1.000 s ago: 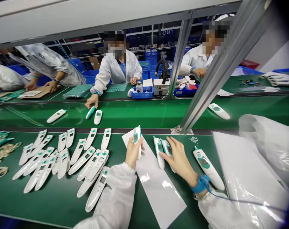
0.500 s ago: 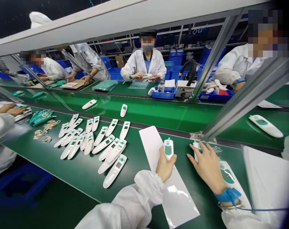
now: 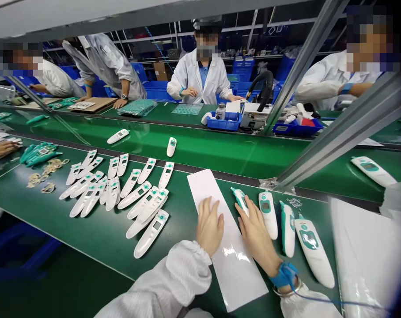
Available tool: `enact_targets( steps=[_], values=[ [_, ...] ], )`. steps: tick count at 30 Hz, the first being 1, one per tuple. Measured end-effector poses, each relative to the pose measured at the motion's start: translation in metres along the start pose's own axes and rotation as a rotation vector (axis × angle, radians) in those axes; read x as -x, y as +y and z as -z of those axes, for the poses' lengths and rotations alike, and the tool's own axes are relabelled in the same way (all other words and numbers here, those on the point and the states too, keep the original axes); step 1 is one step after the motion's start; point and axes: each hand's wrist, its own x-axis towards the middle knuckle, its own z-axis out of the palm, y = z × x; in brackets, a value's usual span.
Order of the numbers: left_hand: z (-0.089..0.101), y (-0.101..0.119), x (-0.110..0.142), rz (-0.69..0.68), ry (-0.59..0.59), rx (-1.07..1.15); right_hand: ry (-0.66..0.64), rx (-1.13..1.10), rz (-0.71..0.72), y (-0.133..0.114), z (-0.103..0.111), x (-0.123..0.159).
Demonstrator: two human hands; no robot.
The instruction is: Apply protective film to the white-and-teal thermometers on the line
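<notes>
My left hand (image 3: 209, 227) lies over a long white sheet (image 3: 235, 274), its fingers stretched out and holding nothing. My right hand (image 3: 258, 236) has its thumb and fingers around a white and green ear thermometer (image 3: 241, 199) at the right side of the sheet; the lower part is hidden by the hand. Right beside that hand lies another ear thermometer (image 3: 267, 207) with a small display. Two more follow to its right: one turned on its side (image 3: 288, 229) and a larger-looking one (image 3: 311, 247) nearest me. A blue wrist strap with a cord circles my right wrist.
Several white casing halves (image 3: 150, 234) lie left of the sheet. Green parts (image 3: 39, 153) and beige rings (image 3: 53, 167) are farther left. A green conveyor (image 3: 200, 152) carries thermometers behind a metal post (image 3: 306, 132). White sheets (image 3: 362, 265) lie at right. Co-workers sit or stand opposite.
The ear thermometer has left my left hand, which now rests empty over the sheet. My right hand has moved left onto an ear thermometer, uncovering the others. The camera view has shifted slightly.
</notes>
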Motion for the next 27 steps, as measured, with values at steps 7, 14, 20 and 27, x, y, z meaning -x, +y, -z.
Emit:
enact_targets(
  steps=[7,14,20,27],
  values=[
    [0.036,-0.046,0.013,-0.331,-0.187,-0.748,0.090,0.153,0.077,-0.023,0.001,0.013],
    [0.057,-0.049,0.016,-0.451,-0.315,-0.812,-0.174,0.054,0.250,-0.048,0.003,0.036],
    [0.058,-0.046,0.060,-0.572,-0.453,-0.782,-0.130,0.211,0.247,-0.062,-0.004,0.087],
    [0.061,-0.061,0.126,-0.802,-0.482,-0.867,-0.212,0.114,0.135,-0.068,0.016,0.113]
  ],
)
